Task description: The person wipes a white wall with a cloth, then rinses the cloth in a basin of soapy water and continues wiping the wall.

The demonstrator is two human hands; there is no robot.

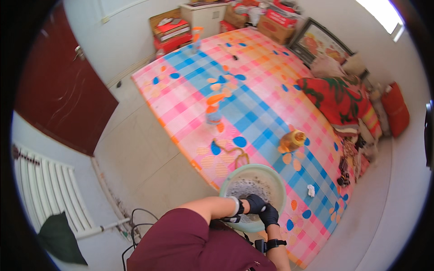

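Observation:
A pale green plastic basin point(280, 176) with foamy, greyish water point(249, 186) stands before me at the edge of the bed. Both my hands wear black gloves and meet over the near part of this basin. My left hand point(255, 203) has curled fingers. Right against it is my right hand point(269, 215), also bent inward. A small whitish spot shows between the gloves, too small to name. Whether the fingers grip anything is hidden. Dark straps circle both wrists, and a pale band sits above the left one.
A checked, flowered sheet point(190, 101) covers the bed. On it lie a tan cord point(234, 149), an orange-and-clear bottle point(213, 113), an amber container point(291, 140) and a crumpled white tissue point(311, 190). A red blanket point(339, 98) lies by the wall. A dark red door point(64, 81) is at left.

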